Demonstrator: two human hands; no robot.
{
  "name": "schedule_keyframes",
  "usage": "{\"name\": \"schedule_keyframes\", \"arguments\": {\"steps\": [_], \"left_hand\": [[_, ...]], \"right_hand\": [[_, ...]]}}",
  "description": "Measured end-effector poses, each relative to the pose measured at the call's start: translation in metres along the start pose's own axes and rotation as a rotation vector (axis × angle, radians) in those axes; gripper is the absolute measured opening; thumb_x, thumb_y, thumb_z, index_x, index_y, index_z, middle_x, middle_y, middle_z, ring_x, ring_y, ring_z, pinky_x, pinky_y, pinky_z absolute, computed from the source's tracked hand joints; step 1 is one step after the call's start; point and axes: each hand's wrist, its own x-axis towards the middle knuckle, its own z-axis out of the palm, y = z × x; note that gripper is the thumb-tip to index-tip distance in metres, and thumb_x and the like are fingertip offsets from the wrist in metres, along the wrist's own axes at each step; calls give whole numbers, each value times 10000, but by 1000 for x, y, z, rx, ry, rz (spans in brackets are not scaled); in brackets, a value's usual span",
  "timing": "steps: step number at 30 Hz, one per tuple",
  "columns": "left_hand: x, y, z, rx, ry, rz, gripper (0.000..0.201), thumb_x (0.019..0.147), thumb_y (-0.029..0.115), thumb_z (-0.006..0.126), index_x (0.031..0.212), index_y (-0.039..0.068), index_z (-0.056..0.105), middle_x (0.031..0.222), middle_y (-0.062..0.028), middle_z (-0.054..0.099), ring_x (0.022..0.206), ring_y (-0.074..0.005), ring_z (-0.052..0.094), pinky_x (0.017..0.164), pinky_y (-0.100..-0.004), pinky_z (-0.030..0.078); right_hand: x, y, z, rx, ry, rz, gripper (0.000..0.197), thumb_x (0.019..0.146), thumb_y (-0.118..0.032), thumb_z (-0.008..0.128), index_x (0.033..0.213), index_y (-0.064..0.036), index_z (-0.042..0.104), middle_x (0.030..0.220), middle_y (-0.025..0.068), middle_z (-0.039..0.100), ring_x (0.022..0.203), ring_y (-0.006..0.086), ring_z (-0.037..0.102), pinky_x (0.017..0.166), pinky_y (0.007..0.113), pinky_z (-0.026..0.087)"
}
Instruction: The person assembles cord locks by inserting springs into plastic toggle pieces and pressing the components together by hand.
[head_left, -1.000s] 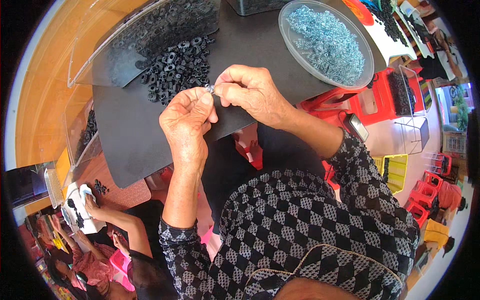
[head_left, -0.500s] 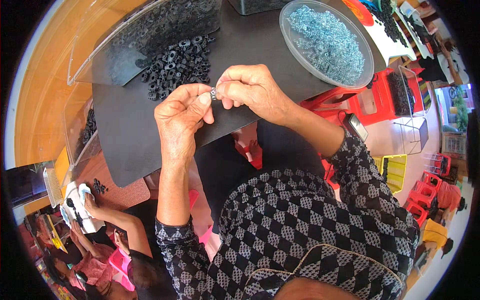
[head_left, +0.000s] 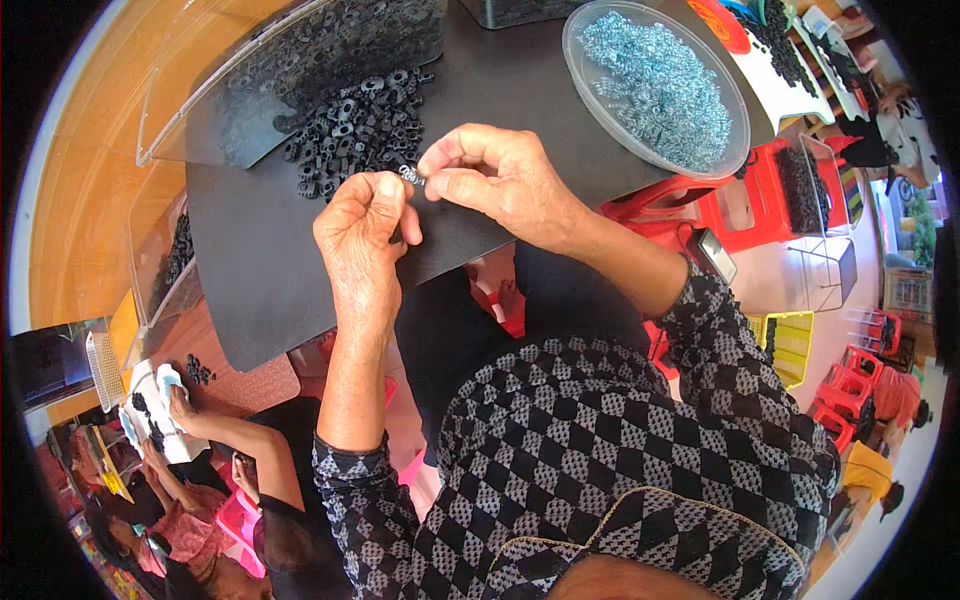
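Over the dark tabletop my two hands meet at a small shiny coil spring (head_left: pixel 410 174). My left hand (head_left: pixel 365 225) is closed, its thumb and forefinger pinched at the spring's left end. Whether a black part also sits in those fingers is hidden. My right hand (head_left: pixel 505 190) comes in from the right, thumb and forefinger closing on the spring's other end. Just beyond my left hand lies a heap of small black plastic parts (head_left: pixel 350 130). A round clear tub (head_left: pixel 745 130) of bluish metal springs (head_left: pixel 655 90) stands at the far right of the table.
Behind the black parts is a clear plastic bin (head_left: pixel 245 150), tipped toward me. The dark table (head_left: pixel 260 290) ends in front of my lap. Red stools (head_left: pixel 740 205) and a yellow crate (head_left: pixel 790 350) stand to the right. At lower left, a co-worker's arm (head_left: pixel 240 440) reaches over another table.
My right fingertips have shifted slightly left and loosened around the spring, which now shows more between the hands. My left hand has turned a little.
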Motion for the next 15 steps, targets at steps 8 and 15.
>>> {"name": "schedule_keyframes", "arguments": {"steps": [8, 15], "left_hand": [[-1, -2, 2, 47, 2, 24, 256, 880, 267, 575, 770, 36, 554, 557, 10, 496, 472, -35, 395, 421, -166, 252], [-1, -7, -1, 156, -6, 99, 202, 866, 240, 592, 786, 56, 573, 593, 8, 505, 485, -38, 400, 410, -152, 248]], "right_hand": [[4, -9, 1, -129, -6, -75, 143, 813, -93, 636, 909, 9, 606, 789, 11, 610, 727, 43, 533, 647, 197, 446], [5, 1, -4, 57, -76, 20, 131, 829, -102, 602, 887, 15, 606, 758, 17, 597, 706, 42, 523, 631, 196, 435]]}}
